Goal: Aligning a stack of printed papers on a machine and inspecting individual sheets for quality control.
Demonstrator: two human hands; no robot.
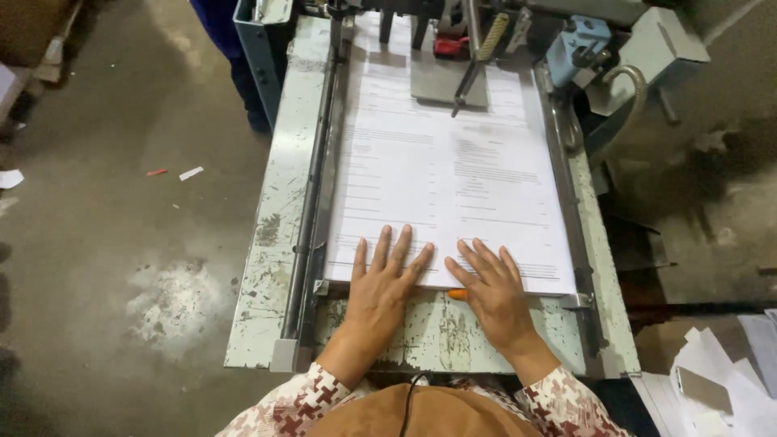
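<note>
On the worn metal worktop (279,210), head view: your left hand (380,283) and right hand (490,287) lie flat, fingers (402,247) spread apart, clamped on nothing, pressing the near edge of the paper stack (449,174). Stack sits between two side rails. Small orange object (458,294) just beside your right hand. Loose paper scraps (720,388) lower right.

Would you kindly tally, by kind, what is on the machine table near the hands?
Hands flat on the paper: 2, left hand and right hand
Printed paper stack: 1
Orange item under the stack's near edge: 1
Total: 4
</note>
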